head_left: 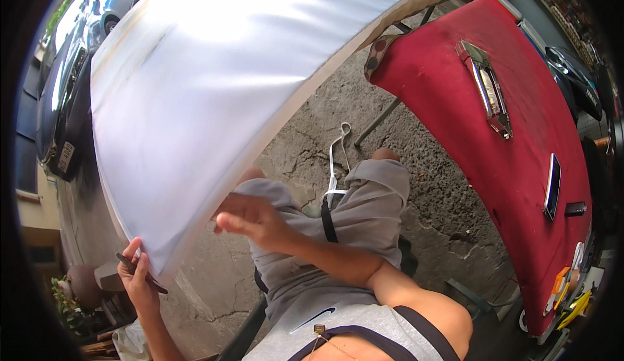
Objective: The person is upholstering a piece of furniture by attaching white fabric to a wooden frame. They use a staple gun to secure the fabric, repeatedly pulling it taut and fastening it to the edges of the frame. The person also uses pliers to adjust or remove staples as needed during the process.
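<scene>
A broad glossy white sheet [195,127] covers the table in front of me, its near corner tapering toward my left hand. My left hand [138,276] is closed at that corner, with a slim dark stick-shaped tool [130,265] held across the fingers. Its thumb and a fingertip are right at the sheet's edge; whether they pinch the sheet I cannot tell. My right hand [257,221] is over my lap beside the sheet's right edge, thumb and fingers apart. Some of its fingertips pass behind the edge and are partly hidden.
To the right, a red-covered table [429,68] bears a shiny metal case [486,91], a phone [552,187], a small black object [575,209] and an orange-handled tool [558,283]. A white strap [333,159] hangs near my knees. Parked cars [65,110] stand far left.
</scene>
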Demonstrator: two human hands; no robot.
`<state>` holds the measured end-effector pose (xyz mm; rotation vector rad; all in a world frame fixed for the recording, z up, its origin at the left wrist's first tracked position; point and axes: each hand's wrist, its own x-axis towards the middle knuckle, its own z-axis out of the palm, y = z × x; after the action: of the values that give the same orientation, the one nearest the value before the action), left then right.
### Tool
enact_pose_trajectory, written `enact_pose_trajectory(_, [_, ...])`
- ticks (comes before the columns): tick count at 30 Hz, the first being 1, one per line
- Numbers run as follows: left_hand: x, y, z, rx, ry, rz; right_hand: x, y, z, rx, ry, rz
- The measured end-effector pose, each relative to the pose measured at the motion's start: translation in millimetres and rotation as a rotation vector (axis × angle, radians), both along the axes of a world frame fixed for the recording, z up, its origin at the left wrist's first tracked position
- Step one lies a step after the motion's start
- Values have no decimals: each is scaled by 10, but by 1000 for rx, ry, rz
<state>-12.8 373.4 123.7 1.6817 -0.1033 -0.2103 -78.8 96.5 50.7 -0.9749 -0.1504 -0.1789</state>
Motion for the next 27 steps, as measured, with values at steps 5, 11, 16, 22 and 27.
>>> enact_pose_trajectory(5, [46, 77, -3, -16, 17, -26, 23, -150, 232, 114, -45, -112])
enact_pose_trajectory(11, [101, 116, 68, 83, -58, -38, -16, -295, 368, -33, 28, -99])
enact_pose_trajectory(16, [71, -72, 245, 327, -15, -80, 4, -400, 177, -128, 80, -175])
enact_pose_trajectory(22, [-208, -414, 801, 440, -177, 30, -309, -619, 87, -331, 133, -175])
enact_pose_trajectory(27, [-500, -1323, 621, 381, -197, -541, -578, -511, 281, -414, -108, 52])
